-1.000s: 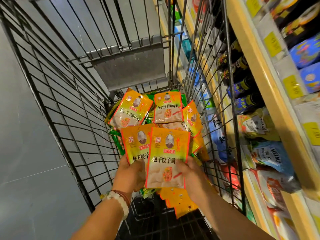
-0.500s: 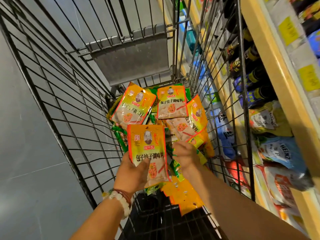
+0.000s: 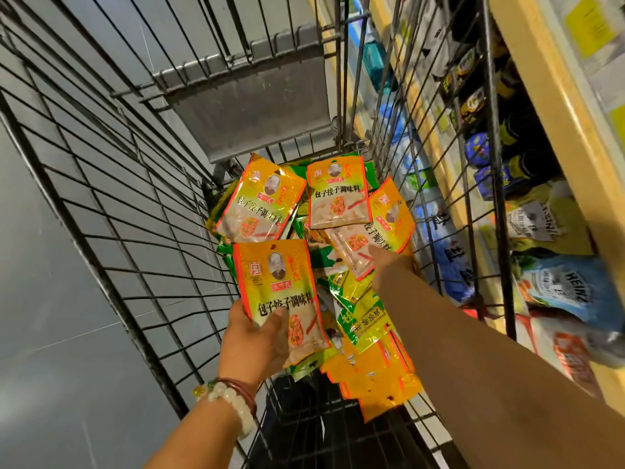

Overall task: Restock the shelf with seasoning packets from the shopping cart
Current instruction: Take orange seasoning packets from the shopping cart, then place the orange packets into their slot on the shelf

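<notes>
The step in hand looks like gathering: seasoning packets are being collected out of the shopping cart [image 3: 111, 184] before any go to the shelf [image 3: 554, 137] along the right of the frame. The left hand [image 3: 257, 336], low in the centre, grips an upright yellow packet [image 3: 280, 292] near its bottom edge, thumb across the front. The right hand [image 3: 392, 265], just right of centre, reaches into the loose pile of packets [image 3: 341, 201] on the cart floor and touches a tilted packet [image 3: 372, 238]; its fingers are hidden under the packet and behind the wrist, so whether it has closed on the packet cannot be told.

The next move probably calls for pinching that tilted packet free without dragging its neighbours, then stacking it against the one already held.

The shelf goods are blurred and seen partly through the cart wires; only a blue Heinz pouch [image 3: 568, 292] reads clearly. How many packets the left hand holds is unclear, and the pile's lower layers are buried.
</notes>
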